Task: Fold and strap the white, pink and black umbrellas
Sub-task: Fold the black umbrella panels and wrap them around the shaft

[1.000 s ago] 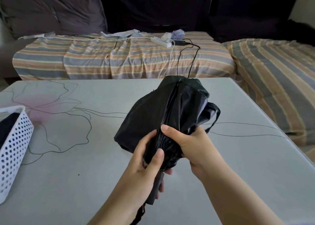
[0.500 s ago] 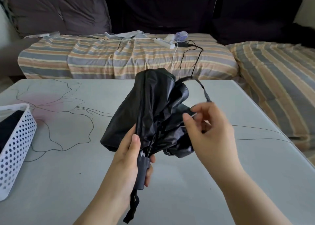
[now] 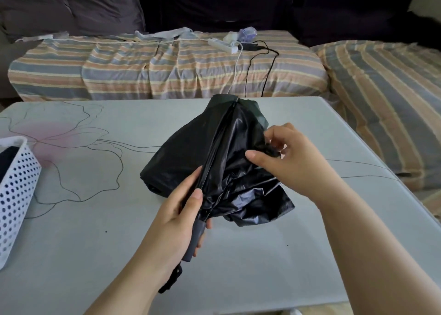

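Change since half a second ago: my right hand has come in from the strap's free end to the canopy's right side, and the black umbrella has turned so a long seam now faces me.

Item 1, black umbrella: collapsed but loose, canopy bunched and unwrapped, held above the table near its middle, tip pointing away toward the sofa. Not yet strapped.

Item 2, left hand: wrapped round the grey handle, thumb laid up along the seam. A black wrist loop hangs below the handle.

Item 3, right hand: thumb and fingers pinching a small dark piece at the canopy's edge; I cannot tell whether it is the strap or a fold of cloth.

Item 4, white perforated basket: at the table's left edge, cut off by the frame. Something dark lies inside; I cannot make out what it is.

Item 5, sofa: behind the table, under a striped cover, with dark cushions at the back. On it a white power strip with black cables running down the front, and some pale items too small to name.

Item 6, white and pink umbrellas: I see neither from this view.
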`<state>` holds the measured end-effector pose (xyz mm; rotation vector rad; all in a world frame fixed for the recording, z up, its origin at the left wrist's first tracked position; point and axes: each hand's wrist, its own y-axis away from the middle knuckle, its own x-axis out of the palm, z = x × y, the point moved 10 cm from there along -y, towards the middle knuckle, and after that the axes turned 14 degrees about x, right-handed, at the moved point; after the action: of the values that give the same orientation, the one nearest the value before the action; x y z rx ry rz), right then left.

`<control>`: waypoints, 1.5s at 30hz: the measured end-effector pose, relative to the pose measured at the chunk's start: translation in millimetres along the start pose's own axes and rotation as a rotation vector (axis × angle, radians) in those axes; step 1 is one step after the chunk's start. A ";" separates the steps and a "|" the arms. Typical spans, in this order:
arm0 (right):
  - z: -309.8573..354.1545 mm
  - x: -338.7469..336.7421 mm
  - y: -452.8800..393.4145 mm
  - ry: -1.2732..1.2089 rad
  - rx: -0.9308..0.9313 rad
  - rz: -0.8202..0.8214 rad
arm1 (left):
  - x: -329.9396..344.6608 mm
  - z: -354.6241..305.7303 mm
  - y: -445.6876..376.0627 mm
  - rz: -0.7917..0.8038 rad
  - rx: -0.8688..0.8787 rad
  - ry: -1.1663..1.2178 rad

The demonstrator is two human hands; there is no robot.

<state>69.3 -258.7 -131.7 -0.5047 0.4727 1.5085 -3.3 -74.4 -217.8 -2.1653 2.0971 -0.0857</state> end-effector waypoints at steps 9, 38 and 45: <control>16.8 -15.4 -0.2 -0.126 -0.099 0.013 | -1.8 -3.3 -0.5 0.044 0.022 -0.044; -12.9 46.9 25.6 -0.514 0.318 0.687 | -20.5 -2.6 -11.7 -0.072 -0.017 -0.099; -24.8 83.0 58.0 0.310 0.159 1.022 | -21.0 -4.8 -9.6 -0.046 0.001 -0.187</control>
<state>12.7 -205.9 -201.6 -0.3780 1.2050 2.3402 4.9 -53.4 -210.8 -2.1294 1.9455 0.1069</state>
